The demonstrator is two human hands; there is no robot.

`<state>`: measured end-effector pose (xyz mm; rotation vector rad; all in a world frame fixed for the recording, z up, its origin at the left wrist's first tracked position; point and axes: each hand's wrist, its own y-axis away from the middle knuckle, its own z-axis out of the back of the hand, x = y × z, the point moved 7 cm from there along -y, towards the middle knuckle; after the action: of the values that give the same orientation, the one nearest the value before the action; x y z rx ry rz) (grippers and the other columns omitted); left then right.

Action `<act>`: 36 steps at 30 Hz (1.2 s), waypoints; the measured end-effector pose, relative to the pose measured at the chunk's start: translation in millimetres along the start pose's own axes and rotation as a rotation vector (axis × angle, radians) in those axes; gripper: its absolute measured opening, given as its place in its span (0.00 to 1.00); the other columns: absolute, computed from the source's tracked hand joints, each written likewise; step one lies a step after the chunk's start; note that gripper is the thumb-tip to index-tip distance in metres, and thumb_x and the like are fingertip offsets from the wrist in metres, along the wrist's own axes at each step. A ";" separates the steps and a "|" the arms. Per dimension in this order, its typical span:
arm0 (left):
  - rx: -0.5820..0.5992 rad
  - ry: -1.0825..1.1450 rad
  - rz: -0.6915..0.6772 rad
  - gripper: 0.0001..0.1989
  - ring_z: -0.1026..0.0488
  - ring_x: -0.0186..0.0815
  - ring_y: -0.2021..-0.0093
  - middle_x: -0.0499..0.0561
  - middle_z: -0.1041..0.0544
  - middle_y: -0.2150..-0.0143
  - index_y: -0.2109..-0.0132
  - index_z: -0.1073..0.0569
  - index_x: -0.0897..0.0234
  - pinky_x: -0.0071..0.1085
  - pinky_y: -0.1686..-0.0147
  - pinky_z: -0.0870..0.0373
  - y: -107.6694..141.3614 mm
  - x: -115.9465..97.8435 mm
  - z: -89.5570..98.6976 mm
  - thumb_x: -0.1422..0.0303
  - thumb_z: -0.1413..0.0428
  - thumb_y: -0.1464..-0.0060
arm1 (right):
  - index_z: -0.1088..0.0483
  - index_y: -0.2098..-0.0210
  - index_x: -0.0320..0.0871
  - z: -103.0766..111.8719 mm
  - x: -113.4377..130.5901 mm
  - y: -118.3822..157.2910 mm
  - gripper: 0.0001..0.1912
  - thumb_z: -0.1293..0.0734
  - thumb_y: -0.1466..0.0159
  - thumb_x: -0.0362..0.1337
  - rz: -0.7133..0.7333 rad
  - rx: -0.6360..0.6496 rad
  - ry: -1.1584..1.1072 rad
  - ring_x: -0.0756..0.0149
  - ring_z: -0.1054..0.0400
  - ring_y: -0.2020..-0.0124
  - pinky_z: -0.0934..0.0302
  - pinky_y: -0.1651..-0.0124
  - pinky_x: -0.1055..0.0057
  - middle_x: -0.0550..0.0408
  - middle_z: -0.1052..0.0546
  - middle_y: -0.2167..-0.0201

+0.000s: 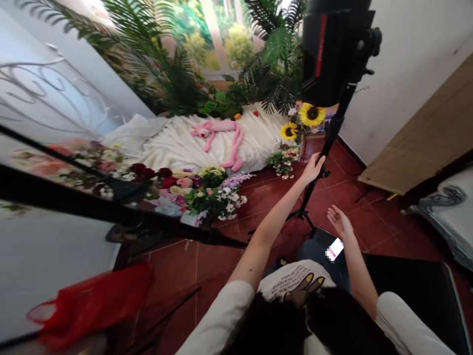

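My left hand point(313, 167) is closed around the upright pole of a black light stand point(317, 181). A large black studio light point(320, 59) sits on top of this stand, above and beyond the hand. Lower and to the right, my right hand point(340, 223) hangs in the air, holding nothing, with its fingers stretched out. Just below it a phone point(335, 249) with a bright screen lies by my leg. The stand's spread legs point(301, 215) rest on the red tiled floor point(258, 204).
A pink plush toy point(221, 129) lies on a draped white cloth point(173, 143). Artificial flowers point(207, 192), sunflowers point(311, 114) and palm leaves point(148, 44) surround it. Another black pole point(148, 214) crosses the left side, above a red bag point(96, 301). A brown board point(417, 128) leans at right.
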<state>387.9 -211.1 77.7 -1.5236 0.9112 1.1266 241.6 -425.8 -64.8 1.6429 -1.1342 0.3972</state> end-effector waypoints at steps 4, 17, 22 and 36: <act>0.172 0.013 0.155 0.24 0.30 0.28 0.75 0.45 0.28 0.70 0.47 0.33 0.61 0.27 0.68 0.30 -9.3 6.7 -25.0 0.47 0.53 0.38 | 0.24 0.61 0.46 1.3 11.3 6.4 0.10 0.35 0.39 0.32 0.032 -0.009 -0.029 0.70 0.22 0.65 0.27 0.55 0.73 0.52 0.18 0.65; 0.064 -0.121 0.096 0.27 0.30 0.27 0.72 0.49 0.26 0.64 0.50 0.30 0.62 0.26 0.67 0.31 9.8 -13.3 -19.1 0.44 0.57 0.39 | 0.26 0.60 0.46 -43.8 12.6 7.8 0.06 0.35 0.36 0.36 0.034 0.103 0.061 0.71 0.22 0.68 0.27 0.59 0.75 0.56 0.18 0.68; 0.063 -0.165 0.102 0.30 0.29 0.27 0.72 0.50 0.25 0.65 0.50 0.30 0.63 0.25 0.67 0.30 11.0 -12.7 -15.2 0.43 0.58 0.40 | 0.28 0.60 0.47 -79.8 34.6 -4.0 0.13 0.37 0.32 0.48 0.006 0.212 0.075 0.68 0.22 0.67 0.26 0.58 0.70 0.55 0.18 0.68; 0.071 -0.029 0.085 0.23 0.28 0.29 0.64 0.50 0.25 0.61 0.55 0.29 0.63 0.27 0.58 0.30 0.4 -0.3 -14.1 0.48 0.54 0.38 | 0.30 0.65 0.44 -146.8 60.4 -31.0 0.22 0.48 0.27 0.48 -0.261 0.379 -0.156 0.68 0.25 0.71 0.29 0.64 0.71 0.52 0.19 0.71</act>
<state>390.5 -224.9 79.0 -1.4189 0.9937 1.1621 336.7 -325.7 19.2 2.1578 -0.9793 0.3322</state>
